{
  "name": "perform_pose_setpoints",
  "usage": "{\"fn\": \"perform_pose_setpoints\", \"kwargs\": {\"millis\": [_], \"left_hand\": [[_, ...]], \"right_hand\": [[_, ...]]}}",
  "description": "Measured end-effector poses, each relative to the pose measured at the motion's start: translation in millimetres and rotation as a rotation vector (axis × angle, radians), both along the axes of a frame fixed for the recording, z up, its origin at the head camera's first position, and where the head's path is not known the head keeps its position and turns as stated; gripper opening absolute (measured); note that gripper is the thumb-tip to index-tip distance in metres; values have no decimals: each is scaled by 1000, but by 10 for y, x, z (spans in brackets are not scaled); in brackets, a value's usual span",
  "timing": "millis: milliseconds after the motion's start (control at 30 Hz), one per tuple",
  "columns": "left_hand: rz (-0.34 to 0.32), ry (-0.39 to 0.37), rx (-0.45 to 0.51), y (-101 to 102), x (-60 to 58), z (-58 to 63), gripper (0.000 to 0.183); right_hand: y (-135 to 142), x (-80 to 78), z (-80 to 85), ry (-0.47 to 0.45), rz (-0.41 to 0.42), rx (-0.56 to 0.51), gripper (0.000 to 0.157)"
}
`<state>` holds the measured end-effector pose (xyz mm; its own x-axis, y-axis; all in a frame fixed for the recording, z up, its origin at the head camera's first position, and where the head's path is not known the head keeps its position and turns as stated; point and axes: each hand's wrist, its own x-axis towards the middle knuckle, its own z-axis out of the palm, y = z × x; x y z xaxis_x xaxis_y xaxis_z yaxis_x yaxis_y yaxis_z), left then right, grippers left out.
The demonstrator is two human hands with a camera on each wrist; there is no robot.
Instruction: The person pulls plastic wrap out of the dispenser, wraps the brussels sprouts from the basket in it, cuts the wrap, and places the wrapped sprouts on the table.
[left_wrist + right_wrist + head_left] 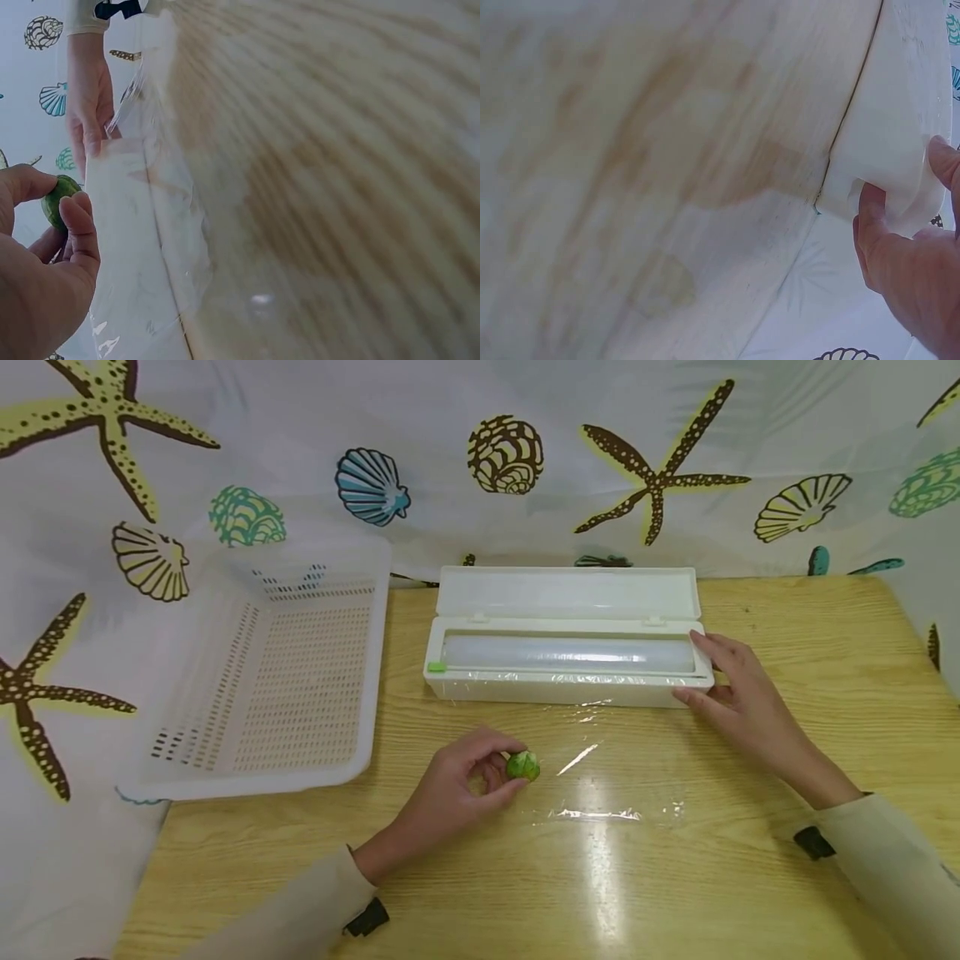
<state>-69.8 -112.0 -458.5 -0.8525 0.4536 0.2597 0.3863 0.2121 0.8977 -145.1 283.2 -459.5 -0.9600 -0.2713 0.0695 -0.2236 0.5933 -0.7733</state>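
Between thumb and fingertips, my left hand [467, 779] pinches a small green Brussels sprout [523, 766], held over the left edge of a clear sheet of cling film [615, 785]. That sheet runs from a white cling film dispenser box [517, 690] toward me across the table. My right hand [752, 714] grips the box's right end, thumb on the front and fingers at the top edge and side. The box's lid [567, 592] is swung back, showing the film roll [570, 654] inside. A green cutter slider [437, 667] sits at the left end of the front rim.
A white plastic basket [366, 727] with slotted walls stands at the left of the wooden table [840, 635]. Behind hangs a white curtain [442, 410] printed with shells and starfish, close against the table's back edge.
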Motion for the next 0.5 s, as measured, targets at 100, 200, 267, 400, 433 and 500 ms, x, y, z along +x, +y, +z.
{"fn": "perform_pose_setpoints", "kwargs": {"millis": [100,200,267,400,433,500], "left_hand": [[-8,-4,-13,52,14,-38,37],[-26,-23,-18,108,29,-70,36],[-36,-32,-22,143,41,-89,36],[-49,-28,-42,204,65,-109,36],[-53,-30,-48,218,70,-113,35],[-58,-30,-70,244,77,-116,35]], "right_hand": [[6,3,4,-1,0,4,82],[13,8,8,-4,-5,10,82],[15,11,12,-5,-9,15,82],[11,5,5,0,-8,23,82],[10,4,5,0,-8,21,82],[6,2,3,3,-5,18,82]]}}
